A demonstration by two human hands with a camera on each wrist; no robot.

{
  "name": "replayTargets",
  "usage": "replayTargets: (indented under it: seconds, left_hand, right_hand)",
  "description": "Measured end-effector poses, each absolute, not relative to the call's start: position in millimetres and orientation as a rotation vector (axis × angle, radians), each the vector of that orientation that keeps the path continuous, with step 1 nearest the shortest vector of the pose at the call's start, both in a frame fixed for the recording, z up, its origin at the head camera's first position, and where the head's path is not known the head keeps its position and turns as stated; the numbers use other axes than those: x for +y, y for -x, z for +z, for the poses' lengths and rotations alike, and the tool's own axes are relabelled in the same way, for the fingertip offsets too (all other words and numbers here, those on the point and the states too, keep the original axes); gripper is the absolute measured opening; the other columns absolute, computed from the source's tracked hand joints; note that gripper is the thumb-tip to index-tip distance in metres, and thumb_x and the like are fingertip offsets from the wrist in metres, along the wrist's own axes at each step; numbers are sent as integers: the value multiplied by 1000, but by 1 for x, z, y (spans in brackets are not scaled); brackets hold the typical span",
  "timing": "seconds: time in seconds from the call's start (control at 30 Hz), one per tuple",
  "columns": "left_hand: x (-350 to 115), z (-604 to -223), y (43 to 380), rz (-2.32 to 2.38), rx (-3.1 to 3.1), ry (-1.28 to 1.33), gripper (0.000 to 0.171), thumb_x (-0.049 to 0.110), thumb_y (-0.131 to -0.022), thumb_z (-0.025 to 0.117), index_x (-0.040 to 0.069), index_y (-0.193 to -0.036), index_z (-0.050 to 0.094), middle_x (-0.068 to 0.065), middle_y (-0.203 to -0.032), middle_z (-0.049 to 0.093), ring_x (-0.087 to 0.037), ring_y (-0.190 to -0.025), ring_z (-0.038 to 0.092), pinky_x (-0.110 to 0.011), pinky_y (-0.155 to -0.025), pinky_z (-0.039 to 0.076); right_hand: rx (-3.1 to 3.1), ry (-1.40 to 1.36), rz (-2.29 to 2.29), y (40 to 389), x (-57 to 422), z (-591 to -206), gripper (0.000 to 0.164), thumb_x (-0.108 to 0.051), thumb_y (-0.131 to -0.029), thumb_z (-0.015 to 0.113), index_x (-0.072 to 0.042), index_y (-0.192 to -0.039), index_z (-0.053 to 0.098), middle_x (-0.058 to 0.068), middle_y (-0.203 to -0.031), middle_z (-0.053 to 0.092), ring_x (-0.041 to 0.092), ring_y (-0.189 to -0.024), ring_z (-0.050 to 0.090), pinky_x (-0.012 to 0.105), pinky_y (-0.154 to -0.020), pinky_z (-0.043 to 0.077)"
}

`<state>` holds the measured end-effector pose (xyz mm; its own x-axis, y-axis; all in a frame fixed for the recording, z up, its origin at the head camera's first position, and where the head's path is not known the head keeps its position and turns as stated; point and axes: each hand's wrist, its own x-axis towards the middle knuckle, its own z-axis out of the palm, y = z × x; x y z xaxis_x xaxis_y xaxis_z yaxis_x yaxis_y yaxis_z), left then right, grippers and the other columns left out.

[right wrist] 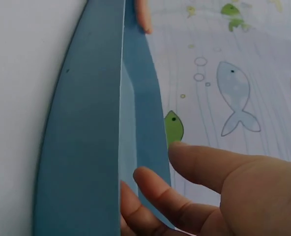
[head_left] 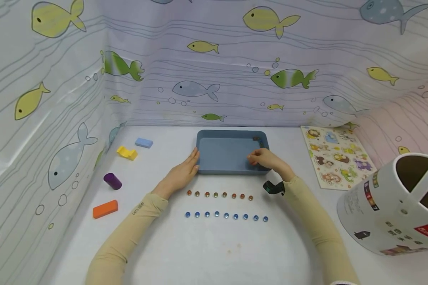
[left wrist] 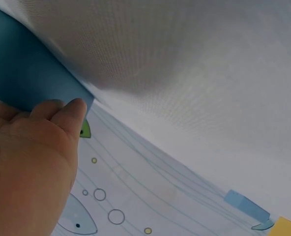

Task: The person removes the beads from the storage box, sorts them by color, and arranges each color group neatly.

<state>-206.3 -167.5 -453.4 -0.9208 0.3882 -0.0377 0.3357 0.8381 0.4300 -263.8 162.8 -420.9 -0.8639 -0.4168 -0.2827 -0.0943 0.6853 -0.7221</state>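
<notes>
- Blue tray (head_left: pixel 221 156) on the bench (head_left: pixel 214 245): one small dark piece (head_left: pixel 256 139) sits in its far right corner, identity unclear.
- Left hand (head_left: pixel 180 174): grip spread, fingers straight against the tray's left wall.
- Right hand (head_left: pixel 267 160): fingers over the tray's near right rim; grip state cannot be determined.
- Bead rows (head_left: pixel 219 194) lie just nearside of both hands.
</notes>
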Motion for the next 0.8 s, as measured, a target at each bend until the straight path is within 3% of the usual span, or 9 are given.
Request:
replayTargets:
  seconds: [0.33, 0.6, 0.8]
  left_hand:
    - [-167, -449, 210, 635, 2893, -566, 58, 32, -107, 30, 7, -156, 12, -6, -165, 0, -29, -147, 25, -47, -117, 31]
    - [-169, -449, 211, 636, 2905, -558, 58, 33, -107, 29, 7, -156, 12, -7, -165, 1, -30, -146, 26, -47, -116, 32]
    - [-168, -451, 207, 637, 2862, -546, 59, 32, -107, 29, 7, -156, 10, -6, -164, -2, -29, -148, 23, -47, -118, 30]
  right_hand:
    - [2633, 398, -868, 275, 152, -413, 40, -31, -101, 49, 3, -119, 62, 19, -104, 69, 31, -98, 63, 43, -86, 50]
    - [2592, 244, -1330, 309, 152, -438, 47, -34, -103, 47, 2, -132, 51, 22, -126, 62, 35, -115, 63, 48, -104, 46]
    - [2576, 193, -1581, 318, 151, -438, 46, -36, -103, 46, 0, -131, 53, 21, -125, 63, 34, -115, 62, 49, -103, 46]
